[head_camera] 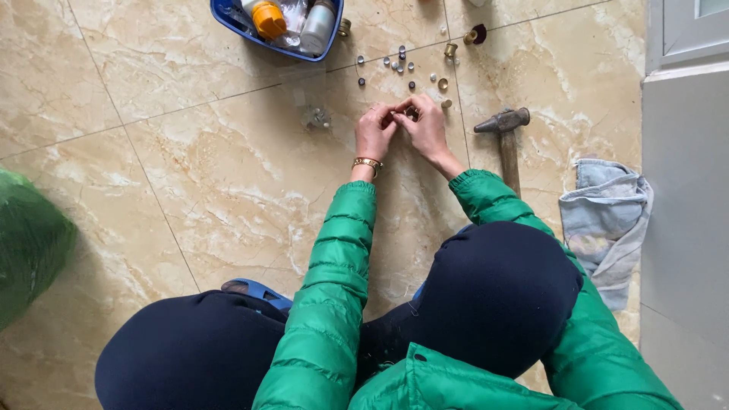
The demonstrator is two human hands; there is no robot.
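Beige marble floor lies under us as we squat. Our left hand and right hand meet fingertip to fingertip, pinching a small part; hammer and rag lie at right.

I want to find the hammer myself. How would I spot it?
Start at the beige tiled floor and find the two hands working together near the top. Just to their right, beside the crumpled blue-grey cloth, lies the hammer. It is the only long tool there: a dark metal head on a brown wooden handle, far bigger than the small round metal bits scattered nearby.
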